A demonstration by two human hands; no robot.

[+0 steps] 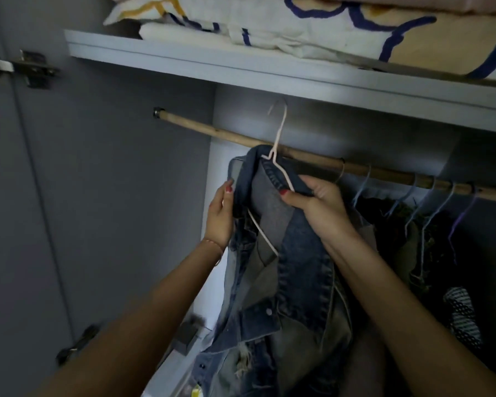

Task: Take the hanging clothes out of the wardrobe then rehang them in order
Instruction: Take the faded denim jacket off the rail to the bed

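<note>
Grey wardrobe walls frame a wooden rail under a shelf stacked with folded linens; further right along the rail hang several wire hangers with dark garments. I see the denim jacket held just below the rail: my right hand pinches its collar together with the pink wire hanger, while my left hand curls its fingers round the jacket's other edge. To hang it well, I judge the hook, now raised above the rail, should be lowered squarely over the bare stretch left of the other hangers, with both shoulders seated on the wire first.
</note>
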